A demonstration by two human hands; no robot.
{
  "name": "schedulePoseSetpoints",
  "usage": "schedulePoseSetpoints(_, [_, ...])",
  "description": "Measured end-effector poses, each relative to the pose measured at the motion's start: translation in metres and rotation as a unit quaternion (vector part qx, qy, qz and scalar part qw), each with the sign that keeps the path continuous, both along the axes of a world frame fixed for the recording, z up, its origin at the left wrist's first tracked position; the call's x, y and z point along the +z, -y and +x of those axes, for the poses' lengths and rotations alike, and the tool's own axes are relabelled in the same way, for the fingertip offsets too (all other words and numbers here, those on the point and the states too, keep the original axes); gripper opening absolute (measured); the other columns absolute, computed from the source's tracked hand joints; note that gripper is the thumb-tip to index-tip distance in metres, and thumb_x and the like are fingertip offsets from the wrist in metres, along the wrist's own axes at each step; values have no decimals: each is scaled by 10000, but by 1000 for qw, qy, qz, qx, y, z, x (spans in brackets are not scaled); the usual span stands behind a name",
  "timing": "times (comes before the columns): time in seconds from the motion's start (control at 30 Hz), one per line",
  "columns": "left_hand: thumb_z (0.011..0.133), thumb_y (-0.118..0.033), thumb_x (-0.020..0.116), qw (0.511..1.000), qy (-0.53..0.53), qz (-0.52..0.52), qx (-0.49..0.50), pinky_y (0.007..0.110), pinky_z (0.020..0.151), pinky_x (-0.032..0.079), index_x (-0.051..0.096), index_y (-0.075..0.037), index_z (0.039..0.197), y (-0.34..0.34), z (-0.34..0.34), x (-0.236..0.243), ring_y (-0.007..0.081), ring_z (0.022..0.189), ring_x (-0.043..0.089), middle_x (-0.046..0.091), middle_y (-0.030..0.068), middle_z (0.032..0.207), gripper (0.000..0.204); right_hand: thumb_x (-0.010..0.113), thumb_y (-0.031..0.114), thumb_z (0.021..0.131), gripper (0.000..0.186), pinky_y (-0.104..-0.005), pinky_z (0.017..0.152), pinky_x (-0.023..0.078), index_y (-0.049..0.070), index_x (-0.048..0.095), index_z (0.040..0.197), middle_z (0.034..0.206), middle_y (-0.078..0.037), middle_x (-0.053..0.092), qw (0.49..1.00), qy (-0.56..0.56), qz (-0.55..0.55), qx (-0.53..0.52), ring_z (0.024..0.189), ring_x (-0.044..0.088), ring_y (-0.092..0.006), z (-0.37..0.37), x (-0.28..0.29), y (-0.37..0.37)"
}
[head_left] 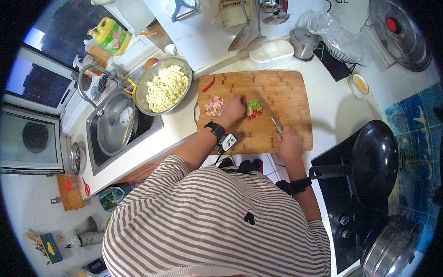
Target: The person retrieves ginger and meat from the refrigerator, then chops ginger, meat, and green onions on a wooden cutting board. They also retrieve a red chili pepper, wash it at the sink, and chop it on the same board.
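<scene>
On a wooden cutting board (286, 87), my right hand (289, 142) grips a kitchen knife (270, 112) by its handle. The blade points away and to the left, its tip beside a small heap of chopped green and red pepper (254, 107). My left hand (233, 111) rests just left of that heap with its fingers curled in; whatever they hold, if anything, is hidden. Sliced pink meat (214, 106) lies left of my left hand. A whole red chili (208, 84) lies near the board's far left corner.
A steel bowl (188, 91) of cauliflower pieces stands left of the board, beside the sink (95, 152). To the right, a black wok (376, 163) sits on the stove, its handle toward my right forearm. A white container (271, 54) stands behind the board.
</scene>
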State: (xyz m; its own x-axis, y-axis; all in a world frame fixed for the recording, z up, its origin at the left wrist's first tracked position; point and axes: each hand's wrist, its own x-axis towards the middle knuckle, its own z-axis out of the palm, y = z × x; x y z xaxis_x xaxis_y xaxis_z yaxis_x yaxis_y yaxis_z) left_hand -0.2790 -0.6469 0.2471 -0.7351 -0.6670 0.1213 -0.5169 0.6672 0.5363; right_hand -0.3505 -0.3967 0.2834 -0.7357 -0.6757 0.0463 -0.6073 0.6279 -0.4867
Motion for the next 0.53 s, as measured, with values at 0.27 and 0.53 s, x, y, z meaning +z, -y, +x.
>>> schedulePoseSetpoints(0.27, [768, -51, 548, 996, -26, 52, -67, 441, 902, 451, 644, -32, 1069, 11, -8, -2, 394, 1030, 568, 635, 215, 1046, 317, 639, 288, 837, 337, -508, 738, 487, 20, 552, 1022, 929, -229, 625, 998, 39, -32, -44, 871, 613, -418, -26, -5, 0])
schedulePoseSetpoints(0.53, [869, -148, 554, 994, 10, 49, -94, 433, 969, 421, 576, -56, 1214, -13, 11, 30, 370, 1087, 557, 593, 228, 1154, 358, 641, 291, 843, 365, -525, 729, 504, 53, 524, 1095, 1030, -217, 615, 998, -39, -46, -5, 862, 624, -415, -54, -39, 27])
